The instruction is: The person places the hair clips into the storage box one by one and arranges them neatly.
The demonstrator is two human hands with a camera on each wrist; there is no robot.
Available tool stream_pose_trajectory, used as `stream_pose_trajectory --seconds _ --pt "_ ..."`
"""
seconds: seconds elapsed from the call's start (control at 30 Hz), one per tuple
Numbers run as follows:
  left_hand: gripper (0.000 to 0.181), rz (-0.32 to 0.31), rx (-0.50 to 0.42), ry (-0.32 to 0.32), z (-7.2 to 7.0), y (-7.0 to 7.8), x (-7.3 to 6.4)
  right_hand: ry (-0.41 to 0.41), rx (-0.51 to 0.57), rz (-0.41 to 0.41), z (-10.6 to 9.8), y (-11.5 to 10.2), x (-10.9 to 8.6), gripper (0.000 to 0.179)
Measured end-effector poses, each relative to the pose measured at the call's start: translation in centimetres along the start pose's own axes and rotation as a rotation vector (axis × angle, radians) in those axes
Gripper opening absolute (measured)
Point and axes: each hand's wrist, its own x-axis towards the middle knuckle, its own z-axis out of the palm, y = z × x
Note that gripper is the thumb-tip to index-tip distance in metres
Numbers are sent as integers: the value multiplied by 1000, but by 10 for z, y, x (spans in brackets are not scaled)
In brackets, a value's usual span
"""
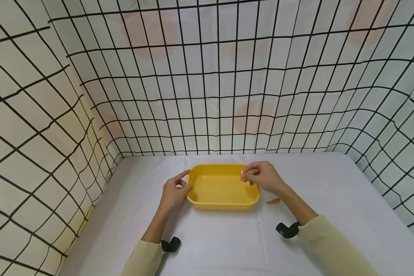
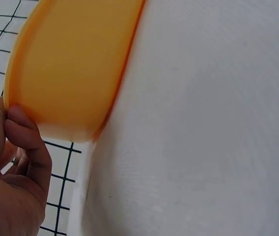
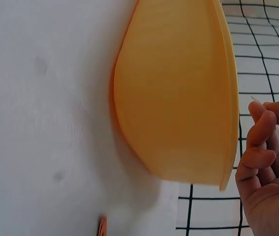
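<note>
Holds the left end of a yellow tray (image 1: 224, 189) on a white table (image 1: 224, 241) with the left hand (image 1: 173, 193), thumb and forefinger set apart and bent against the rim. Pinches a thin piece (image 1: 242, 176), too small to name, between the fingers of the right hand (image 1: 266, 178), just above the tray's right end. Appears, in the tray's case, light, smooth and fairly stiff, probably moulded plastic, and likely to slide if bumped; best held by the rim at either short end. Calls, in the piece's case, for a gentle pinch near one tip, being probably light and easily dropped. Includes an orange strip (image 1: 273, 201) lying near the tray's right end, seemingly best lifted by its edges.
</note>
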Motion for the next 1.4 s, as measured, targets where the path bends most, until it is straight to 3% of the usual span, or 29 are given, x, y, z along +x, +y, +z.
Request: stream_pose_trajectory --seconds 0.47,0.9,1.4 --pt "60 4 -17 -6 1 3 -1 -56 89 12 48 -10 24 16" --pt "61 24 17 14 2 2 0 -46 113 136 94 -25 42 11" --pt "61 23 9 12 -1 2 -2 -124 2 152 132 -35 60 11"
